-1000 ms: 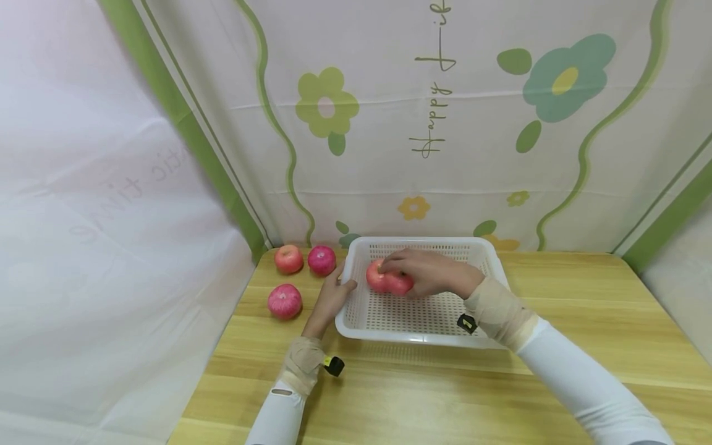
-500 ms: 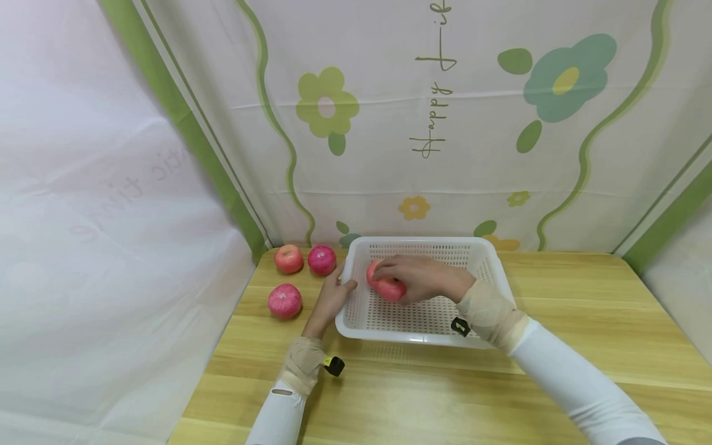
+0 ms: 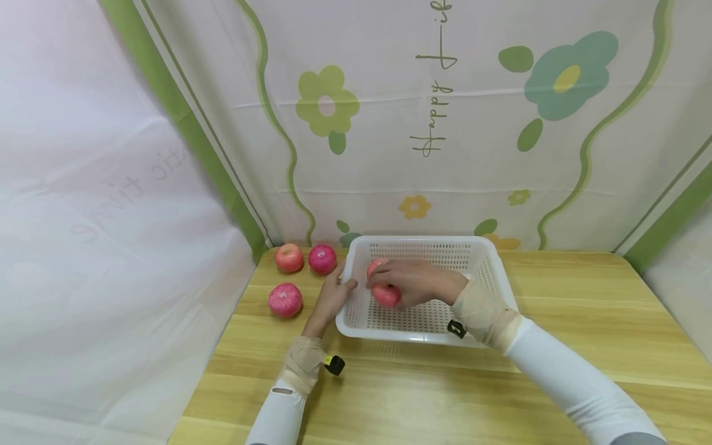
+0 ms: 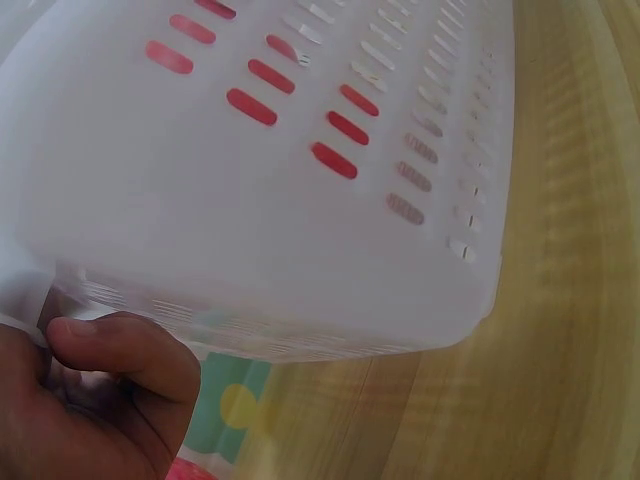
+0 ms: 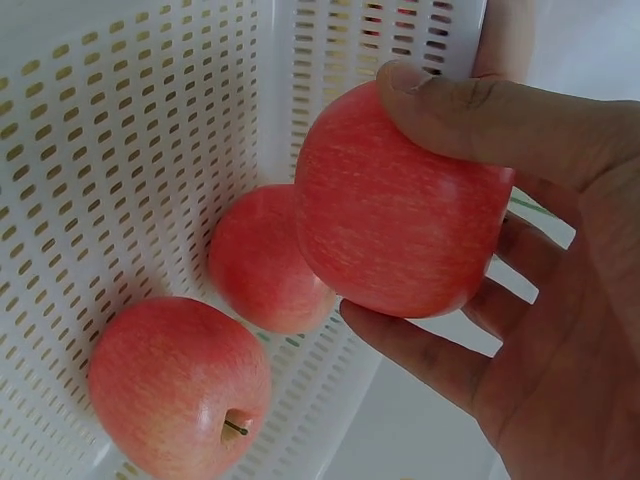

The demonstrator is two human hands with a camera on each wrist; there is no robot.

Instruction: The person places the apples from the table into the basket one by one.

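Note:
A white plastic basket (image 3: 423, 337) with slotted walls stands on the table. My left hand (image 3: 332, 298) grips its left rim, with the thumb curled in the left wrist view. Inside the basket, my right hand (image 3: 414, 281) holds a red apple (image 5: 400, 205) between thumb and fingers. Two more apples lie below it in the right wrist view: one with its stem showing (image 5: 180, 385), the other apple (image 5: 265, 260) partly behind the held one. In the head view the right hand hides part of the fruit.
Three apples stand on the wooden table (image 3: 423, 395) left of the basket: a pale red apple (image 3: 289, 258), a deep pink apple (image 3: 322, 259) and a streaked pink apple (image 3: 285, 300). A printed curtain (image 3: 378, 167) hangs right behind the basket.
My right hand has shifted slightly left and toward me inside the basket. The front apple beside it has moved the same way. My left hand keeps its place on the rim.

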